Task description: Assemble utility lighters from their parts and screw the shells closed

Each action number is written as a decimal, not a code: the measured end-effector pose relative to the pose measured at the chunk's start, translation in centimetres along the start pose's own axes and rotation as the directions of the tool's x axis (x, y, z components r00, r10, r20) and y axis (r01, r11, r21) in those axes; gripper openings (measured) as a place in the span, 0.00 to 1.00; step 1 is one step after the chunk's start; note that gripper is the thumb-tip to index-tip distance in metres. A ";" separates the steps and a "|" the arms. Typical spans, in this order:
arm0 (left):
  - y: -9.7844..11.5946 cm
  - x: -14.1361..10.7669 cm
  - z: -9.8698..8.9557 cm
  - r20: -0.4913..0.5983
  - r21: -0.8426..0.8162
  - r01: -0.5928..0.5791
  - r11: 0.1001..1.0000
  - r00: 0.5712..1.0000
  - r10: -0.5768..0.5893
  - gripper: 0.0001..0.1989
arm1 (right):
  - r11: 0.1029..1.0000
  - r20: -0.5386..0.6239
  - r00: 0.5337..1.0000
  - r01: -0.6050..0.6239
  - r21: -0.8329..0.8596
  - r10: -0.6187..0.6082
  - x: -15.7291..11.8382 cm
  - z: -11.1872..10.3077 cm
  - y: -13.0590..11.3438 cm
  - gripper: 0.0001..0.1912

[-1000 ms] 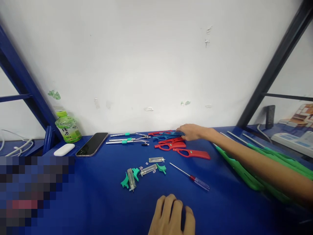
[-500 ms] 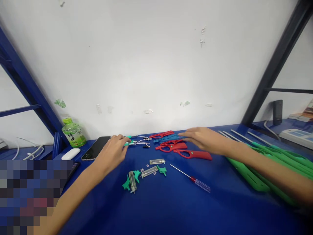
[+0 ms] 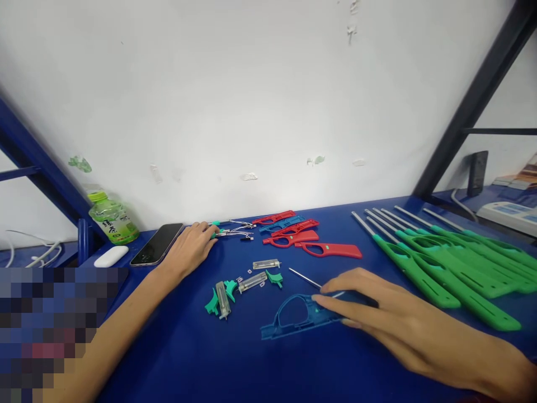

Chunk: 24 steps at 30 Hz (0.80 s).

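My right hand (image 3: 377, 319) grips a blue plastic half-shell (image 3: 293, 319) low over the front of the table, covering part of a screwdriver whose shaft (image 3: 305, 277) shows. At the back left, my left hand (image 3: 195, 243) has its fingertips on small igniter parts with wires (image 3: 230, 231); what they pinch is too small to tell. Clear fuel tanks (image 3: 253, 281) and green triggers (image 3: 274, 279) lie mid-table. Behind them are red shells (image 3: 329, 249) and another blue shell (image 3: 281, 224).
Several green lighters with metal rods (image 3: 453, 257) lie on the right. A phone (image 3: 157, 244), a white case (image 3: 111, 256) and a green bottle (image 3: 113, 218) stand or lie at the left. A white wall rises behind.
My right hand has come from the back shells toward the front with a blue shell in it. My left hand stays by the wired parts. The view has shifted slightly.
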<state>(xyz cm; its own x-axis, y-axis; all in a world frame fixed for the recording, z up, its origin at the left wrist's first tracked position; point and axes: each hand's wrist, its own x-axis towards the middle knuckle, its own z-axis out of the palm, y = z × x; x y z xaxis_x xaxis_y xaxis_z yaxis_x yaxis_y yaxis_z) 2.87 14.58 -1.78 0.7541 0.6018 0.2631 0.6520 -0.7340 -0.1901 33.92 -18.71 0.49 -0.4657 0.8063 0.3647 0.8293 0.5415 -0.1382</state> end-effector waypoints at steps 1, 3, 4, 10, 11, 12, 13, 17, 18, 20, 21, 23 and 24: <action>-0.1 0.0 0.1 -0.005 0.014 0.004 1.000 1.000 -0.004 0.20 | 1.000 0.019 1.000 0.000 0.003 0.000 0.1 0.2 0.0 0.25; -0.1 -0.1 0.1 -0.010 0.040 0.008 0.999 1.000 -0.008 0.20 | 1.000 0.069 0.998 0.013 -0.005 -0.013 0.7 0.7 0.0 0.23; -0.1 -0.1 0.0 -0.010 0.054 0.008 0.999 1.000 -0.007 0.20 | 0.999 0.096 0.995 0.031 -0.012 -0.030 1.1 0.8 0.1 0.22; 0.6 0.4 -0.7 0.013 0.138 -0.019 0.990 1.000 0.017 0.20 | 0.994 0.121 0.992 0.041 -0.098 -0.029 6.7 0.0 5.8 0.17; 0.7 0.5 -0.9 0.016 0.150 -0.023 0.988 1.000 0.020 0.20 | 0.991 0.115 0.993 0.014 -0.137 0.002 8.0 -0.1 7.6 0.15; 0.8 0.5 -1.0 0.016 0.163 -0.024 0.986 1.000 0.022 0.20 | 0.985 0.128 0.991 -0.006 -0.175 0.029 9.2 -0.2 9.5 0.15; 0.9 0.5 -1.2 0.013 0.175 -0.024 0.984 1.000 0.022 0.20 | 0.976 0.142 0.988 -0.032 -0.214 0.063 10.4 -0.2 11.4 0.17; 0.7 0.1 -1.9 -0.017 0.216 -0.020 0.976 1.000 0.024 0.21 | 0.947 0.238 0.956 -0.094 -0.308 0.172 13.6 0.3 17.5 0.19; 0.5 0.0 -2.2 -0.030 0.221 -0.017 0.975 0.999 0.024 0.21 | 0.943 0.266 0.945 -0.102 -0.318 0.192 14.0 0.5 18.4 0.19; 0.1 -0.3 -2.9 -0.067 0.223 -0.004 0.975 0.998 0.019 0.20 | 0.936 0.318 0.921 -0.116 -0.331 0.226 14.5 0.8 19.5 0.19; -0.2 -0.6 -3.4 -0.091 0.220 0.005 0.975 0.996 0.016 0.20 | 0.934 0.339 0.910 -0.122 -0.335 0.241 14.7 0.9 19.9 0.20; -0.6 -1.1 -4.6 -0.149 0.203 0.020 0.979 0.989 0.010 0.20 | 0.931 0.371 0.890 -0.135 -0.339 0.264 15.0 1.0 20.3 0.20; -0.8 -1.5 -5.4 -0.181 0.189 0.025 0.982 0.983 0.010 0.19 | 0.930 0.384 0.882 -0.141 -0.339 0.274 15.1 1.0 20.5 0.20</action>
<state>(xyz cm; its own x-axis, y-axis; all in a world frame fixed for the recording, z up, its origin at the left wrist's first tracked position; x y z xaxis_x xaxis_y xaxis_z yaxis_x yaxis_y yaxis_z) 0.79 12.52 3.04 0.7338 0.5276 0.4280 0.6738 -0.6458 -0.3592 43.52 4.83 2.23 -0.3021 0.9507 -0.0699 0.9418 0.3090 0.1323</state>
